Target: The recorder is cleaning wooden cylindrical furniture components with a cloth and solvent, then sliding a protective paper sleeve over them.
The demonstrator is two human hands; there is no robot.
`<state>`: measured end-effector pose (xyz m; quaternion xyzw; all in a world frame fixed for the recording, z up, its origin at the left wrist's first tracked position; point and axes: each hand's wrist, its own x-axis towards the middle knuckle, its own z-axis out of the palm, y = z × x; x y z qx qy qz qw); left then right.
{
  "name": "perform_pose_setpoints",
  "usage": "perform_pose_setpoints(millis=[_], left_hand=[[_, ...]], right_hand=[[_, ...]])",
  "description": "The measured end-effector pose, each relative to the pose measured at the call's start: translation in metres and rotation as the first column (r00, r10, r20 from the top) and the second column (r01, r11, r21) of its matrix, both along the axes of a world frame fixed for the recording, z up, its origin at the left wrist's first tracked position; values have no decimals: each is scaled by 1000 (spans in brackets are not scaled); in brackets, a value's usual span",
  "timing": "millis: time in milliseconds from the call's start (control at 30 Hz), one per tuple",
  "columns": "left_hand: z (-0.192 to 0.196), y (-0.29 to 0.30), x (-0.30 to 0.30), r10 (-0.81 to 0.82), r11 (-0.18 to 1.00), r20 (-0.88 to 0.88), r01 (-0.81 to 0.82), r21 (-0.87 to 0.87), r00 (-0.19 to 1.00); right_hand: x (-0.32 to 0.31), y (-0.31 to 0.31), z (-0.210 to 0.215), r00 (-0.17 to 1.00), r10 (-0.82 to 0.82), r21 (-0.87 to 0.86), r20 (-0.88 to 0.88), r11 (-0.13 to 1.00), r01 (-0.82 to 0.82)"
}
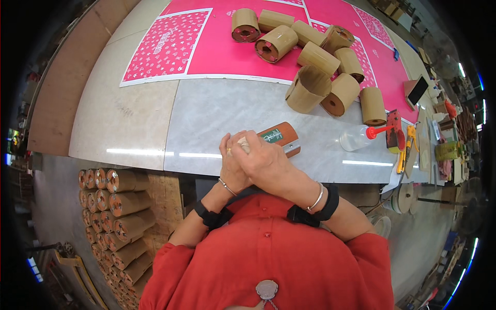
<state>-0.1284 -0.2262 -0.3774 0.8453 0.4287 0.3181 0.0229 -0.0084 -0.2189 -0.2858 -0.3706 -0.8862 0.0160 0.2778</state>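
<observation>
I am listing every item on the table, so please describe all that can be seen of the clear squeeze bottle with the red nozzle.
The squeeze bottle lies on its side on the grey marble-look tabletop, to the right of the right hand and apart from it. Its body looks like soft, clear plastic, and how full it is cannot be told. A red cap with a thin tapered nozzle points right, toward a red block at the table's edge. Whether the tip touches that block cannot be told.

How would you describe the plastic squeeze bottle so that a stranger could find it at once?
Start from the grey table and look right of the person's hands, past the brown cylinder with the green label. The squeeze bottle lies on its side there. Unlike the brown cardboard tubes behind it, it is clear with a red nozzle.
</observation>
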Motion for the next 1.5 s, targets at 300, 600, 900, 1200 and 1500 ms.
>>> perform_pose_setpoints(millis=[300, 600, 900, 1200, 1500], left_hand=[[45, 9, -12, -57, 973, 479, 157, -172, 876], [41, 34, -16, -32, 926, 566, 237, -293, 824], [32, 35, 0, -42, 935, 619, 250, -252, 784], [35, 33, 6, 8, 931, 630, 224, -288, 777], [14, 31, 10, -87, 969, 488, 187, -160, 869]], right_hand=[[116, 33, 1, 941, -338, -420, 20, 851, 315], [51, 1, 19, 978, 9, -123, -208, 992, -35], [55, 38, 17, 997, -75, -55, 27, 996, 77], [29, 60, 13, 1000, -5, 35, 2, 999, 5], [11, 25, 15, 982, 174, 67, -72, 983, -170]])
